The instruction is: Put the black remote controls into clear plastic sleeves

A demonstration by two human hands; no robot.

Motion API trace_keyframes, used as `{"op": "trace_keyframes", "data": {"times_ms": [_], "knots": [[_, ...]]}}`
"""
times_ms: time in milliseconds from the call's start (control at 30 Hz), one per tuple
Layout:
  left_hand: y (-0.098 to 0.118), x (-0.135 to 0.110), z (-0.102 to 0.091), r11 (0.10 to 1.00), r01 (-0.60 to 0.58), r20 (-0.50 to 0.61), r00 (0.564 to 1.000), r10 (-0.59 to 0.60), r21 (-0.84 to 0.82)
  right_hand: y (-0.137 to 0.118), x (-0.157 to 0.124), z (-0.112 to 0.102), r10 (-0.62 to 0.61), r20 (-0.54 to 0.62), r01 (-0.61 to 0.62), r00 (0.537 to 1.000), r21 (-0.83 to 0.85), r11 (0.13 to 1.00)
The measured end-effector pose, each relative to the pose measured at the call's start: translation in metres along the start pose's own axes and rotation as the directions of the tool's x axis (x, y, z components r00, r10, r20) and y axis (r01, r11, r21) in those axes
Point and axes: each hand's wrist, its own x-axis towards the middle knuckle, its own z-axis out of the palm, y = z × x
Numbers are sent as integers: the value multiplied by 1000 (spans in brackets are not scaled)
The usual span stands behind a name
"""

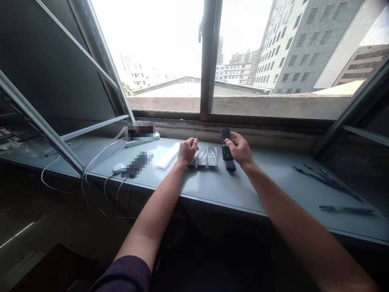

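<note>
My right hand point(240, 149) grips a black remote control point(225, 135) with many buttons, its thumb lying across the front. The remote is tilted upright above the desk. Just below it, a second black remote control point(230, 165) lies on the desk, partly covered by the first. My left hand point(187, 151) is closed, fingers curled in; what they hold, if anything, is hidden. Beside and partly under that hand lie several remotes in clear plastic wrap point(208, 157) in a row. To its left is a stack of white plastic sleeves point(167, 156).
The narrow grey desk point(219, 190) runs along a window. A power strip point(142, 140), white cables point(105, 152) and a blurred-out item point(136, 164) are at left. Pens point(346, 210) lie at right. Metal shelf struts point(42, 121) rise at the left.
</note>
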Motion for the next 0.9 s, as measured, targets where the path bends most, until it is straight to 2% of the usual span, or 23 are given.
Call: {"op": "trace_keyframes", "data": {"times_ms": [100,167,333,467,567,767,900], "knots": [[1,0,0,1000,-7,-9,1000,7,-19,10,9,-8,108,2,-106,994,-181,978],[1,0,0,1000,-3,-10,1000,3,-20,19,15,-15,222,11,-201,975,-381,903],[2,0,0,1000,8,-1,1000,-8,-9,42,23,-26,324,-19,-278,946,-562,779],[1,0,0,1000,7,7,1000,-7,-12,56,23,-24,357,40,-242,933,-665,707],[2,-1,-1,1000,5,13,1000,-4,-5,59,20,-19,334,63,-193,941,-709,678],[1,0,1,998,55,48,997,-57,32,57,15,-13,202,190,-4,961,-720,694],[-3,0,5,997,58,169,983,-67,59,55,13,-6,166,275,77,947,-696,714]]}}
